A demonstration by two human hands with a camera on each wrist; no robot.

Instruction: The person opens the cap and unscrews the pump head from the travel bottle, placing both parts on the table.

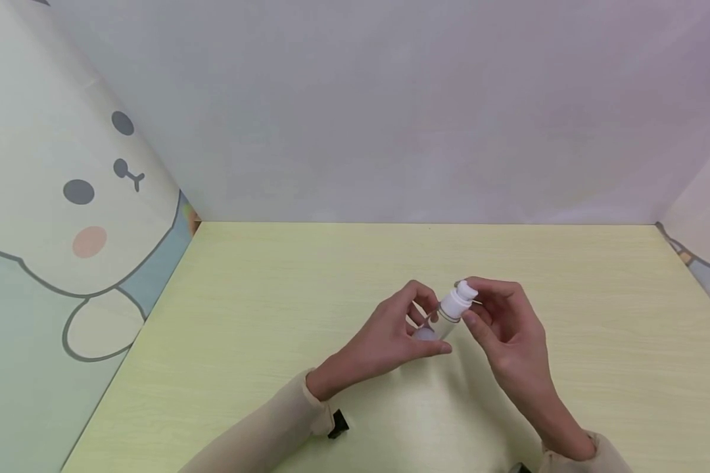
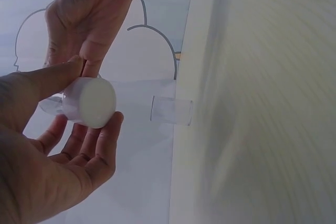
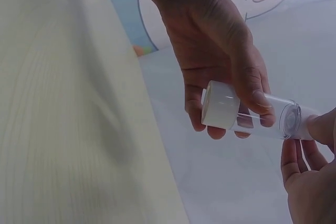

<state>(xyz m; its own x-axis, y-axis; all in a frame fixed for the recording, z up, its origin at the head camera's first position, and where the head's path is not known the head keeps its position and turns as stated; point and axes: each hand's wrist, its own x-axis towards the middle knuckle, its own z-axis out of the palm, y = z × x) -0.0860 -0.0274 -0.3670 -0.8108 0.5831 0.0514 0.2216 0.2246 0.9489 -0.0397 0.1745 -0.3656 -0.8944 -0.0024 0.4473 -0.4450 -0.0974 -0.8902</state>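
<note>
A small clear pump bottle with a white collar and pump head (image 1: pixel 458 299) is tilted between both hands above the table. The left hand (image 1: pixel 390 328) holds it near its bottom, thumb on one side and fingers on the other. That end shows as a round white base (image 2: pixel 97 103) in the left wrist view. At the other end, the right hand (image 1: pixel 515 341) has its thumb and index finger at the white collar and pump head. In the right wrist view, the bottle's clear body (image 3: pixel 273 116) lies between the two hands.
A short clear cylinder (image 2: pixel 170 111) stands on the pale wood-grain table (image 1: pixel 260 282), beyond the hands. A plain light wall (image 1: pixel 390 118) rises at the table's back edge. Cartoon-printed panels (image 1: pixel 29 164) line the sides. A small black object (image 1: pixel 338 424) sits at the left sleeve.
</note>
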